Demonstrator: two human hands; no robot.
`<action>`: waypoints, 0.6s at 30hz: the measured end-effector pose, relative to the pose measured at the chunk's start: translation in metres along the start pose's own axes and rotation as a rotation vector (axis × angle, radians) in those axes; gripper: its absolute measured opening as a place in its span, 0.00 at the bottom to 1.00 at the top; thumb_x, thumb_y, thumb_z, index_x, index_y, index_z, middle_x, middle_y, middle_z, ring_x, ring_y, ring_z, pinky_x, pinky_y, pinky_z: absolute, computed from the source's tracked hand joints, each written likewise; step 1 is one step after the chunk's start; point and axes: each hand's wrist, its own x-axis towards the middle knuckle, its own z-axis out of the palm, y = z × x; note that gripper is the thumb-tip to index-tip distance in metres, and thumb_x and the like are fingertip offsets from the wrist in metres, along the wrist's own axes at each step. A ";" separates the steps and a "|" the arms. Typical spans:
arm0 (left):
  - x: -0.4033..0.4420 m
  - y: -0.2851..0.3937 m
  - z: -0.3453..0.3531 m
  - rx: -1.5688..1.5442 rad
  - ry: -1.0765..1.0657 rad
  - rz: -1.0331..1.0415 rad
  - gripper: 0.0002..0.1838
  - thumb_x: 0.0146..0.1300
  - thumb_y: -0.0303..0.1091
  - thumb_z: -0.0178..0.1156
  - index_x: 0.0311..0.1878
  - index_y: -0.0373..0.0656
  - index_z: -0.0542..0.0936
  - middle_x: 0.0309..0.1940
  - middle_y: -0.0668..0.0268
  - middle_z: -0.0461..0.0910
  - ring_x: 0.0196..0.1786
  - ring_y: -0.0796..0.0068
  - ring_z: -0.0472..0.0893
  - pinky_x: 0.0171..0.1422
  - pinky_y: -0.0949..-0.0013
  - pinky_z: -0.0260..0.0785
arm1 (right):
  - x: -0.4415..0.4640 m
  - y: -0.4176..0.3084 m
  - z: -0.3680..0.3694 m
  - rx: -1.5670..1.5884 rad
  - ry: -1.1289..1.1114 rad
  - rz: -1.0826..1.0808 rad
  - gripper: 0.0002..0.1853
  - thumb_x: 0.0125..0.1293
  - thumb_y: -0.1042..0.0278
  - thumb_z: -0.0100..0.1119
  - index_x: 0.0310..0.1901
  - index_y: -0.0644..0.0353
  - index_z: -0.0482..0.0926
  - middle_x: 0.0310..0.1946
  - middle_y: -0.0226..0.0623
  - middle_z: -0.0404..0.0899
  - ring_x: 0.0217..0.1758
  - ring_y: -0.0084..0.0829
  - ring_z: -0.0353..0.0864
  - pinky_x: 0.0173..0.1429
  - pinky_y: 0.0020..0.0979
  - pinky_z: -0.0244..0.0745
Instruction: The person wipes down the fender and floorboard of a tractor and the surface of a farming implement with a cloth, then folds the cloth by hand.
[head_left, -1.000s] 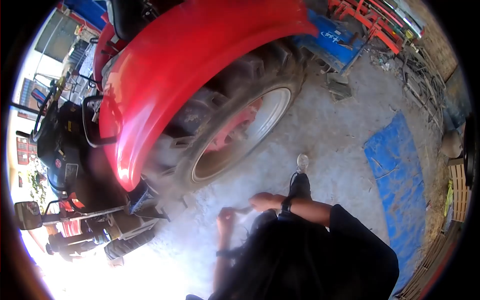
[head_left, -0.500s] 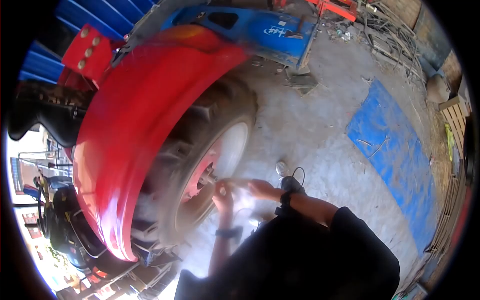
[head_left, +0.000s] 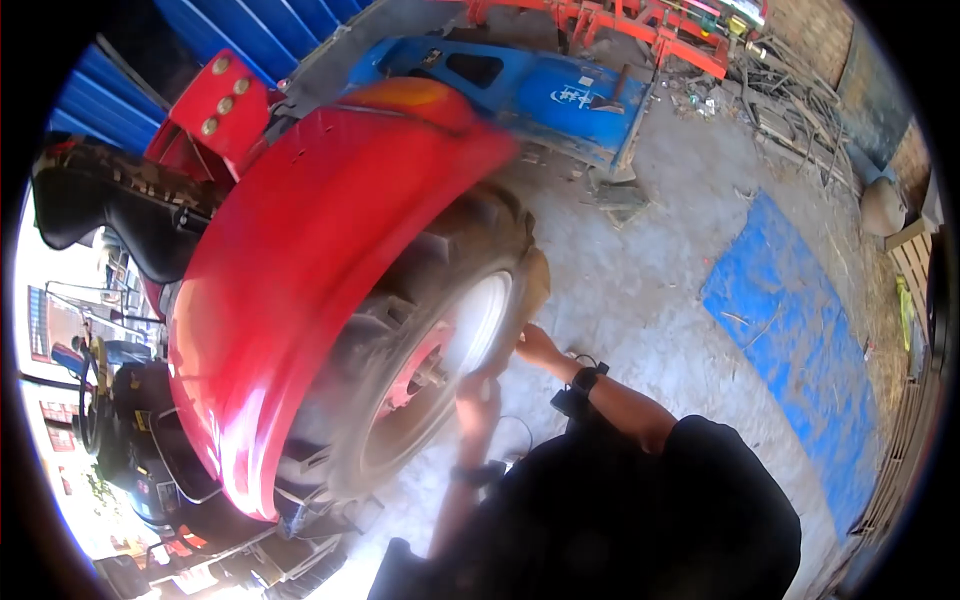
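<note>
A large tractor wheel (head_left: 400,350) with a black lugged tyre, pale rim and red hub stands under a red fender (head_left: 290,240). My left hand (head_left: 478,390) is in front of the rim's lower right side, fingers curled closed. Whatever it holds, if anything, is blurred. My right hand (head_left: 537,347) is closed beside the tyre's right edge. From its fingers a tan, cloth-like piece (head_left: 538,285) reaches upward along the tyre. Motion blur hides whether this piece touches the tyre. Each wrist wears a dark band.
Behind the wheel lies a blue machine panel (head_left: 560,95), with a red metal frame (head_left: 650,35) beyond. A blue sheet (head_left: 790,330) covers floor on the right. Scrap sticks (head_left: 800,110) are piled at the back right. The tractor seat (head_left: 120,220) is on the left.
My hands have moved apart, the right one rising toward the tyre's edge. The tan piece, earlier stretched between both hands, now extends upward from the right. The camera view has shifted slightly.
</note>
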 end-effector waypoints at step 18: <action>-0.362 -0.108 -0.176 0.031 0.208 -0.797 0.06 0.63 0.26 0.64 0.39 0.33 0.80 0.26 0.57 0.85 0.29 0.69 0.87 0.32 0.69 0.78 | -0.195 -0.022 0.226 -0.373 -0.973 0.013 0.12 0.54 0.65 0.59 0.34 0.65 0.83 0.29 0.52 0.83 0.35 0.48 0.85 0.41 0.45 0.75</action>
